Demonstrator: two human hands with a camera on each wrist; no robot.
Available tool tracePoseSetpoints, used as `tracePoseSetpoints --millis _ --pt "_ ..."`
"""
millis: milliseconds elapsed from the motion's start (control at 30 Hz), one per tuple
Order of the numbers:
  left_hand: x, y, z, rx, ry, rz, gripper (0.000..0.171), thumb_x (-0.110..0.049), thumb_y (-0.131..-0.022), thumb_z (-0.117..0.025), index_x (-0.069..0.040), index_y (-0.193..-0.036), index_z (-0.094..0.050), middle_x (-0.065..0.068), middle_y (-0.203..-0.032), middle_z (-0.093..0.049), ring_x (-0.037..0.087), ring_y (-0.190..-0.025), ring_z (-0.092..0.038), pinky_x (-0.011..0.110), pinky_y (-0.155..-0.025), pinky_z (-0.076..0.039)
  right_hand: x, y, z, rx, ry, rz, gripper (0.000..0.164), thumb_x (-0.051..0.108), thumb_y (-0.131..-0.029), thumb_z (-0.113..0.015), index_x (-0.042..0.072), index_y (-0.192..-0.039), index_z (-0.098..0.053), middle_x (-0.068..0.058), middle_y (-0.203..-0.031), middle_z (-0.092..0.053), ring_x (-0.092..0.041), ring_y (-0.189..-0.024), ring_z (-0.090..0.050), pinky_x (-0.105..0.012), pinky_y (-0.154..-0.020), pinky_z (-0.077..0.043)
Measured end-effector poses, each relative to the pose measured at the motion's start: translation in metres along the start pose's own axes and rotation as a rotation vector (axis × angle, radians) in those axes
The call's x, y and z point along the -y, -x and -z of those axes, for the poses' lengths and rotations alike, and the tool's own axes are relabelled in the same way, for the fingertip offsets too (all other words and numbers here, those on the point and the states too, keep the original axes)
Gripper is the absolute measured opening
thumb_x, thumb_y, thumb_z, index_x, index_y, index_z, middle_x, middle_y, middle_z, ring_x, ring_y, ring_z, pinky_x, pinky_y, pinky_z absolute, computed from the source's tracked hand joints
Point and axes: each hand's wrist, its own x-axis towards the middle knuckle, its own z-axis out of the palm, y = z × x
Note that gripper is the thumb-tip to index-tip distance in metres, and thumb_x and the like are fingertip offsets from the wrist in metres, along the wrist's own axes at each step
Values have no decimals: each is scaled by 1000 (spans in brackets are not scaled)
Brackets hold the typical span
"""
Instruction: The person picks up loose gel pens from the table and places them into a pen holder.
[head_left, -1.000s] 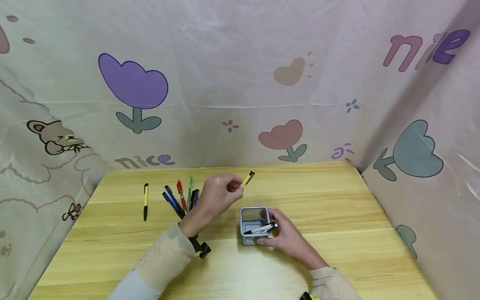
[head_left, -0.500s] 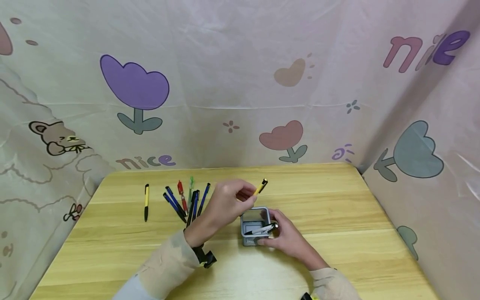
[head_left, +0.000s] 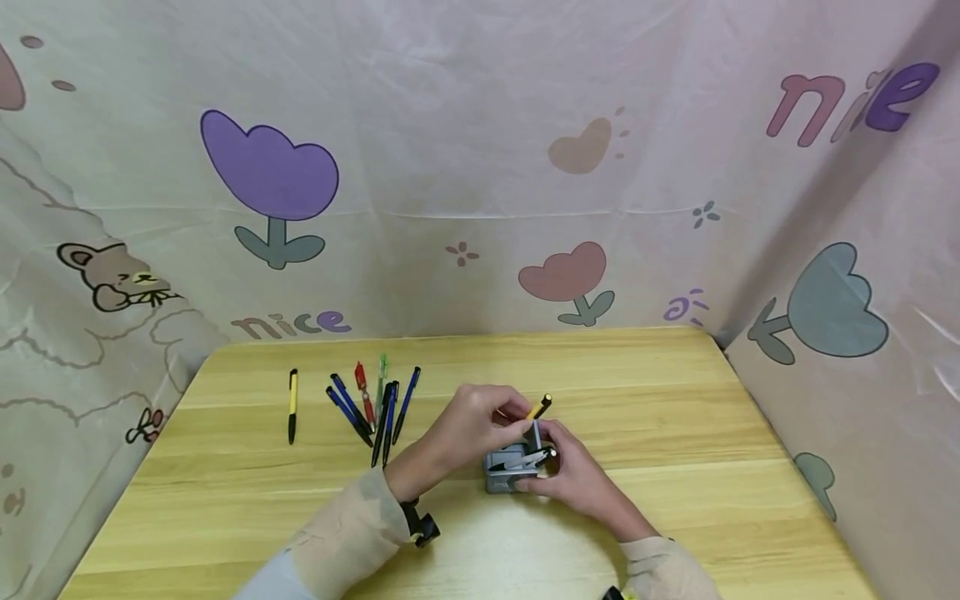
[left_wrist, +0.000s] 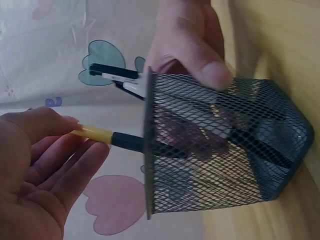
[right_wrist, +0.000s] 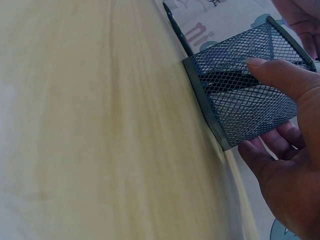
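My left hand pinches a yellow-and-black pen between thumb and fingers. In the left wrist view the pen's black end reaches past the rim into the dark mesh pen holder. My right hand grips the pen holder from its right side, thumb and fingers on opposite faces. White pens with black ends lean inside the holder, their tops sticking out over the right front of the rim. In the head view my left hand hides part of the holder's back rim.
On the wooden table, left of the holder, lie blue-and-black pens, a red pen and a green pen. Farther left lies another yellow-and-black pen. A patterned curtain stands behind the table.
My left hand has moved right and down with the yellow-and-black pen, from above the table to the holder's opening. The right hand and holder have stayed in place.
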Motion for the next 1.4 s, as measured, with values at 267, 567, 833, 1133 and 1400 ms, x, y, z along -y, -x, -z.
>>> tracePoseSetpoints --millis 267,567,833,1133,1400 --pt "5 4 -5 131 -41 70 10 -7 -81 -73 -11 -90 -69 -1 -83 -71 -7 -73 -59 14 -64 -52 9 0 0 -8 16 29 58 16 -68 -85 19 -115 -51 -5 -112 -54 -25 -102 -55 -36 -87 -50" --pt "13 7 -14 182 -102 36 9 -7 -81 -74 -9 -88 -69 1 -85 -71 -7 -75 -59 8 -65 -48 8 1 0 -1 -7 31 70 16 -70 -84 23 -130 -47 2 -123 -53 -13 -109 -53 -37 -94 -46" --pt "18 10 -18 240 -119 46 7 -9 -82 -72 -11 -88 -70 -2 -83 -71 -10 -75 -57 8 -64 -48 -3 -1 -2 -3 -14 21 73 15 -70 -84 20 -132 -46 1 -124 -52 -14 -109 -54 -37 -96 -44" --pt "18 10 -18 271 -156 46 10 -8 -82 -72 -10 -92 -72 -2 -85 -71 -10 -74 -56 6 -64 -47 -28 -3 -2 -3 -15 22 76 31 -67 -86 31 -131 -45 4 -124 -51 -15 -106 -54 -35 -90 -48" --pt "16 11 -16 261 -161 37 17 -4 -80 -69 -9 -96 -72 -1 -87 -71 -9 -75 -56 8 -65 -48 -28 -3 -2 -17 36 7 76 37 -67 -85 34 -131 -45 6 -123 -51 -13 -110 -51 -41 -97 -43"
